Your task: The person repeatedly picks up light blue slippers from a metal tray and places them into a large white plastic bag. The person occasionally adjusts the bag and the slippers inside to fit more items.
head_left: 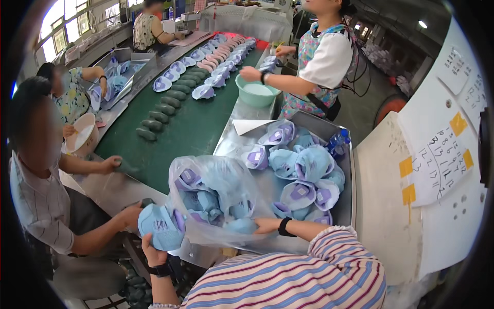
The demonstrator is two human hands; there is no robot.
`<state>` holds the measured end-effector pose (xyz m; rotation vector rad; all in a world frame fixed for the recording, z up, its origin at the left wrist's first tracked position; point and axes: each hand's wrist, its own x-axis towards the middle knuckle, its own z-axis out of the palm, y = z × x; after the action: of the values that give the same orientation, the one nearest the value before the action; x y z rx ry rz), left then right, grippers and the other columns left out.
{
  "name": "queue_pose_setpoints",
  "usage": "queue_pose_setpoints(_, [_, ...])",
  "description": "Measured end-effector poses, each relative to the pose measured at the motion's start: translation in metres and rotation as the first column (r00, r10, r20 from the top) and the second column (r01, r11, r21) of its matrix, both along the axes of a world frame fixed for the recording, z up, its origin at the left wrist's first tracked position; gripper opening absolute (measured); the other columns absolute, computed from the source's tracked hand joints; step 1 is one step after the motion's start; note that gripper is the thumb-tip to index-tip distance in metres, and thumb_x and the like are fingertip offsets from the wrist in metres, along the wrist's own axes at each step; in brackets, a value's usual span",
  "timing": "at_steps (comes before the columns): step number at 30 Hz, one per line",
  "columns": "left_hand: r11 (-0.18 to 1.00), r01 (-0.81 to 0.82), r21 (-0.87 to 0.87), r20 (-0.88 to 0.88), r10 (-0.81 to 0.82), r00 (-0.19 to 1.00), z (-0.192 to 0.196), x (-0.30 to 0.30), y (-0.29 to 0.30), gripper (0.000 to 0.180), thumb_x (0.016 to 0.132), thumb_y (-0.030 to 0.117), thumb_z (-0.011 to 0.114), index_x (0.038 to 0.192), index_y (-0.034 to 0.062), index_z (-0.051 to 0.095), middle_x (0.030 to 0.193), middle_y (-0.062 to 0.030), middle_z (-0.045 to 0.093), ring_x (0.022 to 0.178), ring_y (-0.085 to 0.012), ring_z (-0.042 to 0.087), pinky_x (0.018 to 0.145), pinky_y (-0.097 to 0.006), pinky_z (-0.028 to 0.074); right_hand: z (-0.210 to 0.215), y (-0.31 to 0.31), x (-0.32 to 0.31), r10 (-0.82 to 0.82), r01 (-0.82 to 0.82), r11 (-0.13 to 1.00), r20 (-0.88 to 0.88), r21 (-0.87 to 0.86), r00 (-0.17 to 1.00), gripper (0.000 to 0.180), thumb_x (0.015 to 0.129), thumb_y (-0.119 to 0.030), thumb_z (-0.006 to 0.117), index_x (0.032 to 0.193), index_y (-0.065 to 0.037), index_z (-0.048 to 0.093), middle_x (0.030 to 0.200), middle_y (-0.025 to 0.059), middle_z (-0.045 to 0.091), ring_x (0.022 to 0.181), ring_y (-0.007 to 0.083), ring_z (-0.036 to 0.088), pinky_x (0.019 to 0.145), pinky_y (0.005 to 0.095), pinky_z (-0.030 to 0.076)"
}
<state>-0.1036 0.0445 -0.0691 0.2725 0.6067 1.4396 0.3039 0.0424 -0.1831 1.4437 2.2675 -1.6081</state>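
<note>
My left hand (153, 252) is closed on a light-blue shoe upper (158, 226) with purple lining, raised beside the bag. The clear plastic bag (198, 234) stands open in front of me with several similar uppers inside. My right hand (268, 225) reaches in at the bag's near right side, its fingers closed on another blue upper (241, 225); that upper is smeared by motion and hides the fingertips. To the right, a heap of blue and purple uppers (309, 165) lies in a metal tray (352, 201).
A green conveyor belt (123, 149) carries rows of dark green shoe lasts (164, 109), uppers (203, 91) and pink pieces (208, 64). A co-worker at the left holds a dark last near my left hand. Around stand a mint basin (257, 95), a pale bucket (82, 135) and a blue bottle (338, 142).
</note>
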Motion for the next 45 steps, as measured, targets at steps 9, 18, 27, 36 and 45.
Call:
queue_pose_setpoints(9, [0.974, 0.01, 0.224, -0.579, 0.125, 0.806, 0.041, 0.063, 0.038, 0.042, 0.089, 0.02, 0.051, 0.123, 0.0008, 0.036, 0.114, -0.01, 0.05, 0.102, -0.0197, 0.05, 0.088, -0.034, 0.04, 0.119, 0.039, -0.053, -0.558, 0.69, 0.672, -0.426, 0.271, 0.712, 0.036, 0.078, -0.016, 0.063, 0.106, 0.002, 0.049, 0.087, 0.0109, 0.06, 0.078, 0.0175, 0.057, 0.067, 0.0309, 0.044])
queue_pose_setpoints(18, [0.939, -0.092, 0.332, -0.588, 0.282, 0.758, 0.05, 0.058, 0.057, 0.054, 0.081, 0.005, 0.053, 0.129, -0.0004, 0.029, 0.12, -0.0124, 0.044, 0.105, -0.0208, 0.047, 0.09, -0.03, 0.037, 0.135, 0.074, -0.02, -0.561, 0.534, 0.739, -0.814, -0.411, 0.15, 0.048, 0.077, 0.003, 0.058, 0.122, 0.001, 0.039, 0.113, 0.007, 0.053, 0.102, 0.0169, 0.052, 0.09, 0.0298, 0.041])
queue_pose_setpoints(27, [0.88, -0.012, 0.474, -0.782, 0.428, 0.452, 0.07, 0.062, 0.076, 0.044, 0.078, 0.001, 0.055, 0.12, 0.0025, 0.042, 0.117, -0.0092, 0.047, 0.107, -0.0183, 0.045, 0.094, -0.029, 0.032, 0.144, 0.085, -0.011, -0.609, 0.519, 0.727, -0.771, -0.449, 0.186, 0.038, 0.08, 0.001, 0.055, 0.117, -0.001, 0.046, 0.11, 0.0069, 0.056, 0.1, 0.0159, 0.054, 0.089, 0.0296, 0.041])
queue_pose_setpoints(36, [0.948, -0.047, 0.316, -0.702, 0.267, 0.66, 0.051, 0.056, 0.087, 0.023, 0.082, 0.004, 0.054, 0.106, 0.004, 0.054, 0.099, -0.0043, 0.055, 0.091, -0.0122, 0.05, 0.081, -0.026, 0.04, 0.145, 0.104, 0.044, -0.637, 0.643, 0.694, -0.693, -0.324, 0.339, 0.041, 0.079, -0.001, 0.059, 0.118, 0.001, 0.046, 0.102, 0.0066, 0.058, 0.087, 0.0131, 0.056, 0.078, 0.0256, 0.046])
queue_pose_setpoints(45, [0.991, -0.098, 0.086, -0.11, 0.107, 0.988, 0.011, 0.048, 0.106, 0.03, 0.086, 0.007, 0.05, 0.115, 0.0018, 0.045, 0.108, -0.0099, 0.054, 0.098, -0.021, 0.054, 0.089, -0.036, 0.042, 0.188, 0.064, 0.102, -0.669, 0.491, 0.283, -0.197, 0.824, 0.717, 0.024, 0.074, 0.0, 0.055, 0.097, -0.005, 0.059, 0.082, 0.0077, 0.06, 0.066, 0.0174, 0.058, 0.059, 0.0282, 0.045])
